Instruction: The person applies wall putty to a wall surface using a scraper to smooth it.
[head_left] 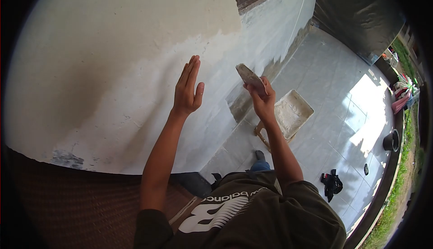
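At centre, the left hand [186, 89] is flat, fingers together, thumb apart; to its right, the right hand [263, 97] grips 1 flat blade [249, 76]. Beyond are the pale wall [126, 19], upper left, and 1 white-smeared tray [294, 114], right of centre.

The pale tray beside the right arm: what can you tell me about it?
The tray is shallow and roughly rectangular, with rounded corners and a raised rim. It is off-white, and what it is made of is hard to tell. Uneven whitish residue coats its inside. It sits open side up on what looks like a low brown stool, above the grey tiled floor near the wall. The right forearm crosses in front, hiding part of one edge.
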Tool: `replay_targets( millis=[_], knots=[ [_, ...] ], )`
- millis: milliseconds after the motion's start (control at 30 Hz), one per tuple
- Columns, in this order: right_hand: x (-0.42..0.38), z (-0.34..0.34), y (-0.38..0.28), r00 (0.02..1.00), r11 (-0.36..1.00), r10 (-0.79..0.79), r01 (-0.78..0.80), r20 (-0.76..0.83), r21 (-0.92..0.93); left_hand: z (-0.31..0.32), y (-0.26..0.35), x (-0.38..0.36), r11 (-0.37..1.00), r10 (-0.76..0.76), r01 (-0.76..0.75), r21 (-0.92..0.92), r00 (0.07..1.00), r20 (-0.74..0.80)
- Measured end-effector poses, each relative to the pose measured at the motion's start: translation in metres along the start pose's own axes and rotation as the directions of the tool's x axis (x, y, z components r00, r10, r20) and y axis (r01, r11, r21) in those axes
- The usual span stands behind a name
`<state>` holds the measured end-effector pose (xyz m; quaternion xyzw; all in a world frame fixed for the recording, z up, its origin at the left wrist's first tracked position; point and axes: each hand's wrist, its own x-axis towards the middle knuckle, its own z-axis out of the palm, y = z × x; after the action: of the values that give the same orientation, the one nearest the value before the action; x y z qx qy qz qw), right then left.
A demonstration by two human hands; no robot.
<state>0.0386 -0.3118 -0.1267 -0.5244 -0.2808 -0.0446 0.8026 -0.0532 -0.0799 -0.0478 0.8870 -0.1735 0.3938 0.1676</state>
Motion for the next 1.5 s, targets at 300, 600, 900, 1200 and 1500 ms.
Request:
replay_targets(
  millis=[300, 600, 900, 1200, 1500],
  knots=[
    [0.106, 0.008, 0.067, 0.801, 0.627, -0.554, 0.581, 0.227, -0.519, -0.003, -0.042, 0.034, 0.942, 0.051, -0.085, 0.325, 0.993, 0.11],
    [0.173, 0.024, 0.148, 0.681, 0.445, -0.66, 0.695, 0.318, -0.564, -0.002, -0.078, 0.033, 0.839, -0.018, -0.111, 0.532, 0.973, 0.231],
    [0.178, 0.054, 0.183, 0.664, 0.452, -0.71, 0.684, 0.232, -0.573, 0.001, -0.084, 0.029, 0.707, -0.023, -0.237, 0.666, 0.934, 0.357],
    [0.168, 0.047, 0.211, 0.666, 0.399, -0.69, 0.678, 0.285, -0.617, -0.001, -0.084, 0.031, 0.688, -0.017, -0.281, 0.669, 0.915, 0.402],
    [0.12, 0.041, 0.203, 0.821, 0.643, -0.57, 0.447, 0.002, -0.622, -0.001, -0.088, 0.03, 0.718, 0.005, -0.288, 0.633, 0.912, 0.41]
  ],
)
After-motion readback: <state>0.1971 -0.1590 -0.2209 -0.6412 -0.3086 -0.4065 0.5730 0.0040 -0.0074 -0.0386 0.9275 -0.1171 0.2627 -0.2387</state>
